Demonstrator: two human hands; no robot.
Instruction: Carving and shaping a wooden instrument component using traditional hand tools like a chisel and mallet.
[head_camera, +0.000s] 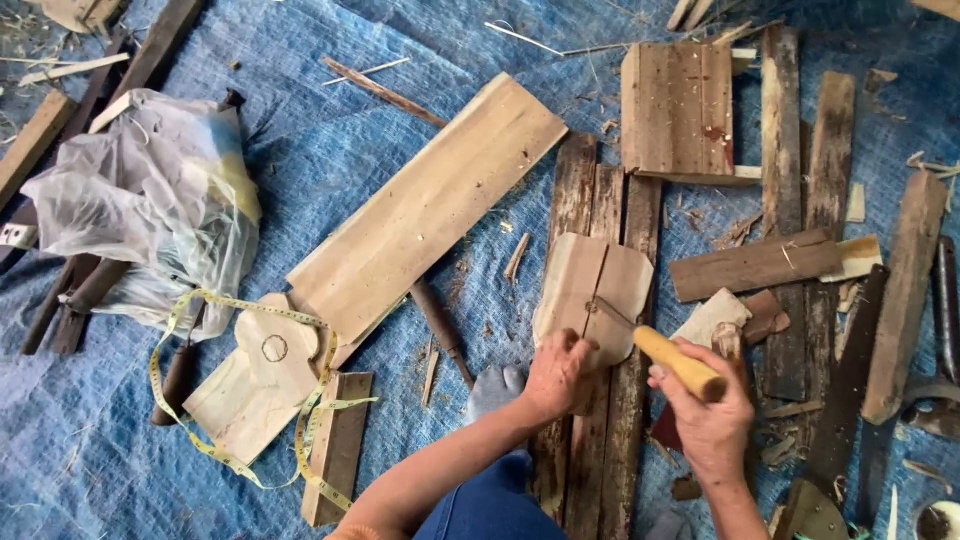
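My left hand (556, 376) presses on the near edge of a rounded, pale wooden piece (592, 290) that lies on dark planks (600, 330). A crack or cut line runs down the piece's middle. My right hand (708, 412) grips a tool by its yellow wooden handle (678, 363); the tool's tip meets the wooden piece near its lower middle. A foot in a grey sock (495, 388) rests beside my left hand.
A blue tarp (330, 150) covers the ground. A long pale board (425, 210) lies at centre, with a flower-shaped cutout (272, 350) and yellow tape measure (240, 400) to the left. A plastic bag (150, 200) sits far left. Planks, scraps and a saw (860, 390) lie right.
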